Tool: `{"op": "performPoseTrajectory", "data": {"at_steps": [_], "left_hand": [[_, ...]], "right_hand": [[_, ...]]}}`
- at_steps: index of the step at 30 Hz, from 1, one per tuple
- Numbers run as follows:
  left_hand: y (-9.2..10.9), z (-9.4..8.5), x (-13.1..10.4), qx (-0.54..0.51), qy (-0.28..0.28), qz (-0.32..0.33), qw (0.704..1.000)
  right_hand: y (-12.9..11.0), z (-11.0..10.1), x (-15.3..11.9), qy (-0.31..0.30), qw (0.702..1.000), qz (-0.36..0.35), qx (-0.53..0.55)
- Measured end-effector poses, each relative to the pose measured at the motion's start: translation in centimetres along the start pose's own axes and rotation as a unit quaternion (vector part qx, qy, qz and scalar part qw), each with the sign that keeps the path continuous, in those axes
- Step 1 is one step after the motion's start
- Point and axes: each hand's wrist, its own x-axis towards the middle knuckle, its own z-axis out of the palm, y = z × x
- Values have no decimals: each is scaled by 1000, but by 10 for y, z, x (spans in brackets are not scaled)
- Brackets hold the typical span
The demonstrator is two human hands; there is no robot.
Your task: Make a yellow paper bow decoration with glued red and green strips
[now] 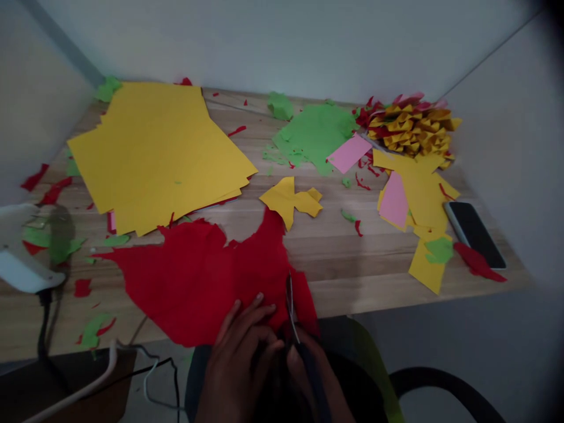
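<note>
A large sheet of red paper (198, 276) with ragged, cut edges lies at the front of the table and reaches over its edge. My left hand (242, 358) holds its near edge, several fingers spread over the top and the index finger bent near the thumb. In my right hand (317, 364) is a pair of scissors (289, 305) with a dark handle. Their blades point away from me, over a cut near the sheet's right side. Part of the right hand's fingers is hidden behind the handle. Just beyond the sheet lies a yellow paper cutout (293, 201).
Yellow sheets (163, 153) are stacked at the left. Green paper (317, 132) and a pink piece (350, 153) lie at the back, near folded yellow paper (414, 129). A phone (473, 235) rests at the right, a white device (26, 264) with a cable at the left.
</note>
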Motion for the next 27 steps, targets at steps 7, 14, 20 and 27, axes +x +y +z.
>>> {"op": "performPoseTrajectory", "data": {"at_steps": [7,14,20,27], "left_hand": [[-3,-13,7,-10,4,14,1000],[-9,-10,3,-3,-7,17,1000],[-11,-17,7,-7,-22,30,999],[-20,-21,7,2,-30,55,998]], "right_hand": [[14,-8,7,-83,996,-28,-19],[13,-9,-2,-113,993,-20,-21],[-1,-5,2,-96,993,-55,-45],[7,0,4,-52,994,96,15]]}}
